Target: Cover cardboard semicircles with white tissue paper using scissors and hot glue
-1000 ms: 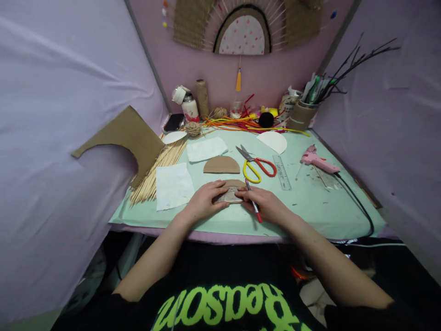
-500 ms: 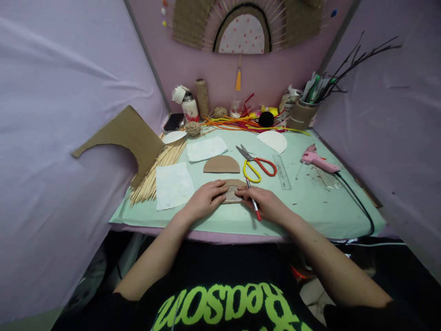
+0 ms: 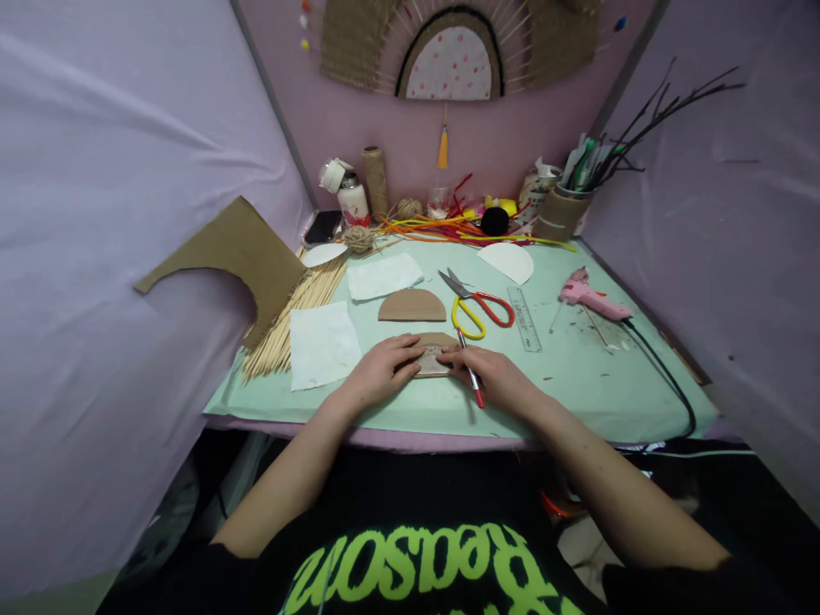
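Note:
My left hand (image 3: 389, 367) lies flat on the left part of a brown cardboard piece (image 3: 437, 339), its fingers stretched out. On the cardboard rests a clear, marked plate (image 3: 434, 361), which looks like a protractor; both hands partly cover it. My right hand (image 3: 490, 373) presses on the right side and holds a red and silver pen (image 3: 472, 376) between its fingers, the red end toward me. Just beyond lies a cardboard half-disc (image 3: 412, 306). Scissors (image 3: 471, 299) with one yellow and one red handle lie open beside it.
White paper pieces (image 3: 325, 346) and thin wooden sticks (image 3: 313, 295) lie at left, near a large cardboard offcut (image 3: 224, 243). A clear ruler (image 3: 525, 320) and a pink glue gun (image 3: 593, 299) with a black cord are at right. Colourful pipe cleaners (image 3: 423, 227) line the back.

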A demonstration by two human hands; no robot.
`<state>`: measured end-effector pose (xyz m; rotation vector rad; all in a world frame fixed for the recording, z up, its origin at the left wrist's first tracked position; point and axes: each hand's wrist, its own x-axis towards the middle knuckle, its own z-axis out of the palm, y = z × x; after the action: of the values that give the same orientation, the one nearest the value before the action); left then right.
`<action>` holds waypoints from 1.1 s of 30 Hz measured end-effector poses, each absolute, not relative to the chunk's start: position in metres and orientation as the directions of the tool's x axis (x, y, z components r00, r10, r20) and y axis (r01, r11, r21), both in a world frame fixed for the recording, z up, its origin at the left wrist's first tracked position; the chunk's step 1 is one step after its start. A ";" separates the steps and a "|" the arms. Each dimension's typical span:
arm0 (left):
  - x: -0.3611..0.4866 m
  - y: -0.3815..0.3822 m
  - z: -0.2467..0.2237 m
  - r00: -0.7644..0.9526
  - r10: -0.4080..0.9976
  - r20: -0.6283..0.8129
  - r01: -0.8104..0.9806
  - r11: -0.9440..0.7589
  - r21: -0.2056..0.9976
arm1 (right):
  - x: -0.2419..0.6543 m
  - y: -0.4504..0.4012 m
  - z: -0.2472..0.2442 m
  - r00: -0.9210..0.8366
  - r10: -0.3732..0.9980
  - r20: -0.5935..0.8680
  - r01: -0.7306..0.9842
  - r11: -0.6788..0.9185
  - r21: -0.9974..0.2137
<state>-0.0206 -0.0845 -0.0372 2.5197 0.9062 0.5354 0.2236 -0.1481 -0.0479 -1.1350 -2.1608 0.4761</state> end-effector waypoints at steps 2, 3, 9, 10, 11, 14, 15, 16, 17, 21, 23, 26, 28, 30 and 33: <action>-0.021 -0.084 -0.037 0.716 0.666 0.209 0.511 -0.704 0.494 | 0.224 -0.148 -0.047 -0.395 0.845 0.360 0.587 0.534 -0.609; -0.020 -0.084 -0.037 0.715 0.668 0.206 0.513 -0.702 0.493 | 0.224 -0.148 -0.046 -0.374 0.856 0.357 0.580 0.516 -0.630; -0.020 -0.085 -0.037 0.704 0.682 0.197 0.523 -0.686 0.505 | 0.226 -0.149 -0.043 -0.311 0.892 0.328 0.528 0.449 -0.720; -0.020 -0.085 -0.037 0.704 0.682 0.196 0.522 -0.685 0.509 | 0.226 -0.149 -0.043 -0.313 0.894 0.321 0.530 0.445 -0.722; -0.020 -0.086 -0.037 0.705 0.682 0.195 0.521 -0.684 0.511 | 0.227 -0.149 -0.043 -0.317 0.895 0.314 0.533 0.442 -0.721; -0.020 -0.085 -0.037 0.706 0.683 0.188 0.523 -0.681 0.512 | 0.227 -0.149 -0.042 -0.334 0.896 0.292 0.546 0.437 -0.715; -0.020 -0.085 -0.037 0.706 0.683 0.186 0.524 -0.681 0.511 | 0.227 -0.149 -0.042 -0.334 0.898 0.285 0.550 0.432 -0.715; -0.020 -0.085 -0.037 0.707 0.682 0.185 0.524 -0.681 0.512 | 0.227 -0.149 -0.041 -0.333 0.901 0.278 0.553 0.426 -0.716; -0.020 -0.085 -0.037 0.708 0.682 0.184 0.523 -0.681 0.512 | 0.227 -0.149 -0.041 -0.330 0.904 0.273 0.556 0.419 -0.718; -0.020 -0.085 -0.039 0.704 0.685 0.188 0.525 -0.681 0.511 | 0.226 -0.149 -0.042 -0.322 0.907 0.271 0.545 0.412 -0.730; -0.020 -0.085 -0.039 0.704 0.685 0.190 0.527 -0.682 0.508 | 0.226 -0.148 -0.042 -0.324 0.903 0.283 0.539 0.421 -0.729; -0.020 -0.085 -0.039 0.705 0.684 0.188 0.526 -0.682 0.508 | 0.226 -0.149 -0.042 -0.324 0.898 0.297 0.543 0.433 -0.719; -0.020 -0.085 -0.038 0.706 0.683 0.187 0.524 -0.682 0.511 | 0.225 -0.149 -0.042 -0.322 0.898 0.298 0.548 0.434 -0.715; -0.020 -0.085 -0.037 0.707 0.682 0.185 0.524 -0.682 0.511 | 0.225 -0.149 -0.041 -0.321 0.900 0.296 0.556 0.432 -0.711; -0.020 -0.085 -0.036 0.710 0.682 0.179 0.528 -0.682 0.506 | 0.225 -0.149 -0.041 -0.323 0.899 0.296 0.561 0.434 -0.705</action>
<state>-0.0198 -0.0854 -0.0356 2.4947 0.9324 0.4976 0.2252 -0.1489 -0.0414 -1.2254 -2.0152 0.6438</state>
